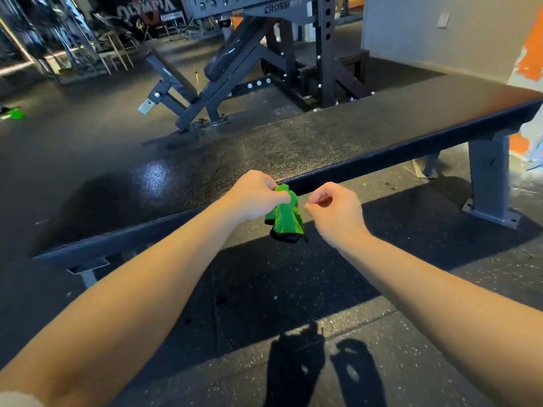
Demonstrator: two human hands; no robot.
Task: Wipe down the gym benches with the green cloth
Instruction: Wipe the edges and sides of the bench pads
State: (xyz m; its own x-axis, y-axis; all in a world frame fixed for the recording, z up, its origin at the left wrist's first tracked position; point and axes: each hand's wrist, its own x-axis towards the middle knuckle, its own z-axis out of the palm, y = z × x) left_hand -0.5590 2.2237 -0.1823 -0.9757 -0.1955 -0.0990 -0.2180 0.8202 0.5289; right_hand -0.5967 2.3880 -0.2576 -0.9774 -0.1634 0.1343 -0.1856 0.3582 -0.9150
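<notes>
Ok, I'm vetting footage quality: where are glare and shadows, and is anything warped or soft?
Head view: a glare patch on the bench top, left of the left hand; dark shadows on the floor at the bottom; the bench edge bows from the wide lens; the far rack looks soft.

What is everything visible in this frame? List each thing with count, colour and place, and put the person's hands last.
flat bench: one, black pad on grey legs, across the middle in front of the person
green cloth: one, green with a dark lower edge, hanging by the flat bench's near edge
incline bench: one, black pad on a grey frame, behind the flat bench
rack: one, dark grey with holes, top centre
small green object: one, on the floor at far left, too blurred to identify
floor: one, dark speckled
wall: one, grey with orange patches, upper right
left hand: one, pinches the top of the cloth
right hand: one, fingers curled, just right of the cloth, holding nothing
</notes>
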